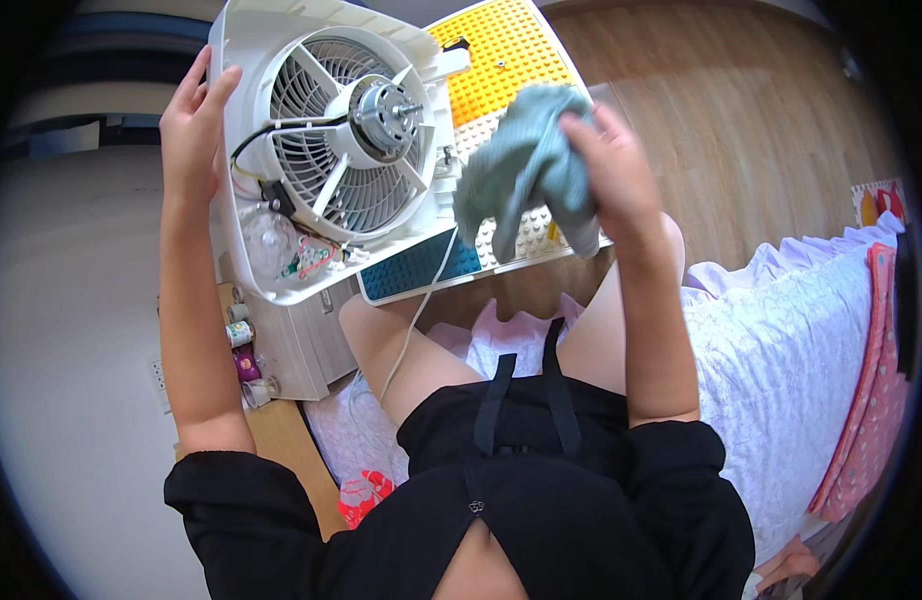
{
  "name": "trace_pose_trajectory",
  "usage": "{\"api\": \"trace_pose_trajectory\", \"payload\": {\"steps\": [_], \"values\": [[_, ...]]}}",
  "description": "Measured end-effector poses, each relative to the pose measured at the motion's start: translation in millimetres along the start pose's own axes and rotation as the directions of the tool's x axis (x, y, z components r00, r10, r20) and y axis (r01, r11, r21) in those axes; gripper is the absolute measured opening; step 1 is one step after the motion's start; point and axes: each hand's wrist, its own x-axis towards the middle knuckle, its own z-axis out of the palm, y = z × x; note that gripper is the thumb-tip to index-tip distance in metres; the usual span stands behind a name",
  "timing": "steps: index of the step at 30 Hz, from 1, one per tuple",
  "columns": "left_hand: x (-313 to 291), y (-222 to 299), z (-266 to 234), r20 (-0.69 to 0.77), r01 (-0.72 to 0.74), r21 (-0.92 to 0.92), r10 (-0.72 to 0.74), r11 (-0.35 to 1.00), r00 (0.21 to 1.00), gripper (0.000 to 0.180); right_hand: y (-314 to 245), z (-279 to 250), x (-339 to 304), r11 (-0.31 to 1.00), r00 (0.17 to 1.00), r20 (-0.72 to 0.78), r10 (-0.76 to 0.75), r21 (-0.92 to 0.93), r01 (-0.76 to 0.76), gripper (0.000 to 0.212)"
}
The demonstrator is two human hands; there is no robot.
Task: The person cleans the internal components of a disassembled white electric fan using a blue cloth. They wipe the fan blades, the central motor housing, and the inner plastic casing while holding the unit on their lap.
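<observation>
My left hand [196, 130] grips the left edge of a white fan housing [243, 225], which is tilted up over the table. Its inner side faces me: a round grille [306, 165], a silver motor [384, 118] with a bare shaft, black wires, and a small circuit board [311, 258] at the bottom corner. No blades sit on the shaft. A grey-green cloth [526, 165] hangs bunched from my right hand [616, 170], its fingers closed on the upper right part. The cloth is slightly blurred and apart from the housing, above the table.
The small table [496, 50] has yellow, white and blue studded panels, with a screwdriver-like black piece [457, 43] and a tiny metal part [501, 65] on it. A white cord [418, 315] runs from the housing over my left thigh. A bed [771, 370] lies to the right.
</observation>
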Motion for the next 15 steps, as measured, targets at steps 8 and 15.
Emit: {"api": "trace_pose_trajectory", "payload": {"steps": [8, 15], "values": [[44, -31, 28, 0.222, 0.008, 0.151, -0.042, 0.988, 0.974, 0.073, 214, 6, -2, 0.663, 0.837, -0.004, 0.547, -0.609, -0.436, 0.033], [49, -34, 44, 0.229, -0.008, 0.108, -0.017, 0.994, 0.973, 0.072, 252, 59, -46, 0.76, 0.748, 0.154, 0.646, -0.038, -0.649, 0.029]]}}
